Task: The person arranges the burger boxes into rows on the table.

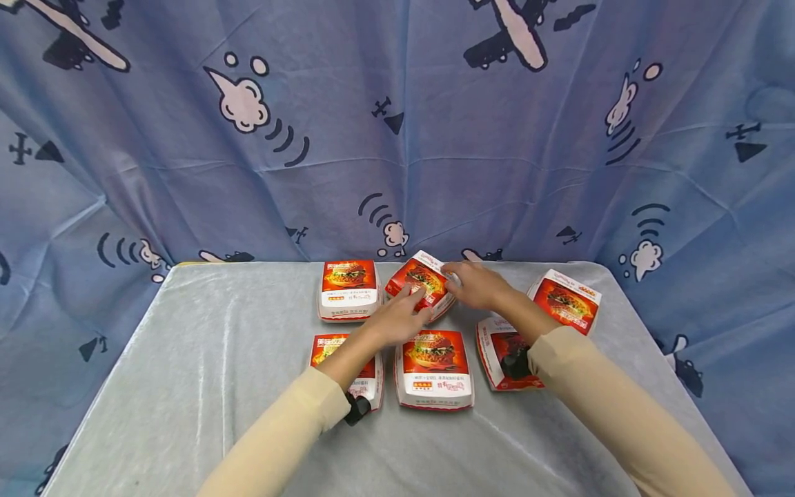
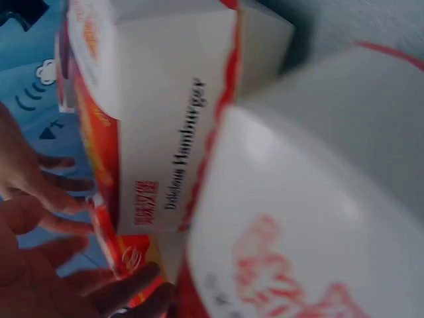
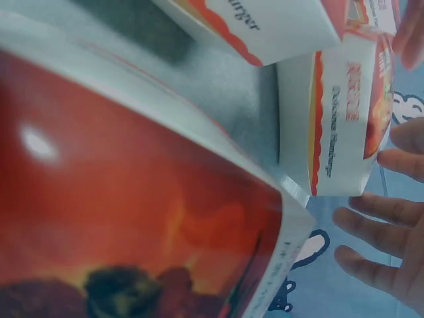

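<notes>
A red and white hamburger box (image 1: 428, 275) sits turned at an angle in the middle of the back row, between both hands. My left hand (image 1: 397, 321) reaches over its near left side, fingers spread. From the right, my right hand (image 1: 477, 284) touches the box's right edge with its fingertips. In the left wrist view, the left hand (image 2: 40, 265) has loosely extended fingers beside the boxes. The right wrist view has the right hand (image 3: 391, 225) with straight fingers at the end of a box (image 3: 338, 119) marked "Delicious Hamburger".
Similar boxes stand around: one at back left (image 1: 350, 290), one front left (image 1: 329, 345) partly under my left arm, one front middle (image 1: 433, 369). To the right are a tilted box (image 1: 565, 300) and another (image 1: 491, 348) partly behind my right arm. A grey cloth covers the table (image 1: 168, 386); a blue curtain (image 1: 348, 138) hangs behind.
</notes>
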The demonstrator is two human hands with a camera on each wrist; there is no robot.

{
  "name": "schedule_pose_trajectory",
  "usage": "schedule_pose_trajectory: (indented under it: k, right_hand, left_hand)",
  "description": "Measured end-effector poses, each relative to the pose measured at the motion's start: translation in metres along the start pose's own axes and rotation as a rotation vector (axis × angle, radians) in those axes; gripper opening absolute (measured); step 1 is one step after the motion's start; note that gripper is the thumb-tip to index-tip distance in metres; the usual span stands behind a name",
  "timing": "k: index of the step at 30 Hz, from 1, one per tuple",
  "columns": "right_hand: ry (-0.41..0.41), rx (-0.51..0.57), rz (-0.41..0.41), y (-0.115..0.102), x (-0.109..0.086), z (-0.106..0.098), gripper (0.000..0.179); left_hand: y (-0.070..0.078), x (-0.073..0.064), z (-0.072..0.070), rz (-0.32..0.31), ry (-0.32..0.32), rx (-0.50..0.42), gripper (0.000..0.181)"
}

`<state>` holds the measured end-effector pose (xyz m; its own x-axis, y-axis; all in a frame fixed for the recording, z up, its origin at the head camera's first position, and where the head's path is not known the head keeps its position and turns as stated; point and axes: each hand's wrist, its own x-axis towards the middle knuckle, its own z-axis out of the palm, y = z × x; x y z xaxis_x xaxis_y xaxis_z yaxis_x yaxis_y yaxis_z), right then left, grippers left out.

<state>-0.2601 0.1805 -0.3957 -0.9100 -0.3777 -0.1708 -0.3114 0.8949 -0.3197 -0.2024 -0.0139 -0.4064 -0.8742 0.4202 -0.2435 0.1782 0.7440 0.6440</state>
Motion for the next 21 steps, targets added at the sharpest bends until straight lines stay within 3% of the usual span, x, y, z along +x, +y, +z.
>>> schedule_pose_trajectory:
  k: [4,21]
  right_hand:
    - [0.002,-0.015,0.016,-0.0025,-0.0022,0.0003,0.039]
    - [0.004,0.014,0.008,0.0021,-0.0098,0.0012,0.035]
  left_hand:
    - [-0.001,0.0013,0.0043,0.006,-0.015,0.047,0.057]
    - [-0.0066,-0.0033,0.0005,-0.033,-0.049,0.043,0.067]
